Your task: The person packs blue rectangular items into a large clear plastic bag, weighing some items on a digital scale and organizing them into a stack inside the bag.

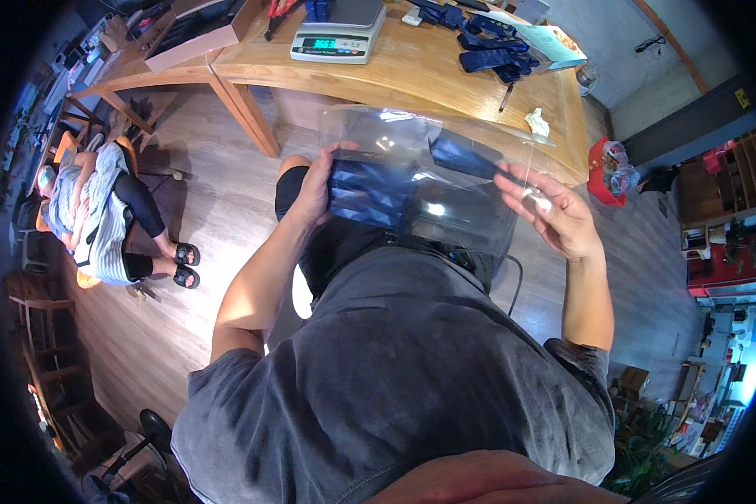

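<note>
Above my lap I hold up a clear, shiny plastic bag (470,206), its upper part overlapping the table's front edge. Dark blue folded pieces (374,193) with a pleated look show in its left half; what they are I cannot make out. A longer dark blue piece (462,155) slants across its upper right. My left hand (317,183) is closed on the bag's left edge, beside the folded pieces. At the right edge my right hand (554,210) grips the clear film between thumb and fingers, close to the end of the long piece.
On the wooden table (437,80) stand a digital scale (336,42), a cardboard box (206,34), a heap of dark blue strips (496,46), a pen (506,97) and crumpled tissue (537,123). A red bin (605,172) stands right of it. Another person (97,210) sits at left.
</note>
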The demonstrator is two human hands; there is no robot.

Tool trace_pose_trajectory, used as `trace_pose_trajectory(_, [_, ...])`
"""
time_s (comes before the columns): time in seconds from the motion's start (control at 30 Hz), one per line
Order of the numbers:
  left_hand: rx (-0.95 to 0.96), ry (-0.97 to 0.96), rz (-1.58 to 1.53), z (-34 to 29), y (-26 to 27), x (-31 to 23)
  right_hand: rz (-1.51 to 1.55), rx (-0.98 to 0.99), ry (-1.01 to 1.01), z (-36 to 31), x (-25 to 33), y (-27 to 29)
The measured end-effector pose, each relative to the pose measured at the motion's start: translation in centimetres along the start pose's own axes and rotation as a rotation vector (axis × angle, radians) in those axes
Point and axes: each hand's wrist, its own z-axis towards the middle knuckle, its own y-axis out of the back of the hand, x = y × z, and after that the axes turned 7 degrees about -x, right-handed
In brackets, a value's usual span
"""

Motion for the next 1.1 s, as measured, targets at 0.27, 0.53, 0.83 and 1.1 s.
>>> trace_pose_trajectory(0.27, [0.018,-0.035,0.048,0.4,0.1,0.7,0.615,0.14,-0.082,1.5,0.5,-2.0])
trace_pose_trajectory(0.53, [0.06,-0.048,0.019,0.3,-0.1,0.5,0.515,0.331,-0.151,2.7,-0.2,-3.6])
trace_pose_trajectory(0.83, [0.086,-0.217,0.034,-0.4,-0.7,-0.6,0.335,0.263,-0.019,2.9,0.3,-3.1])
trace_pose_trajectory(1.1, [0.097,-0.27,-0.027,-0.1,-1.4,0.1,0.447,0.172,-0.021,1.3,1.3,-4.5])
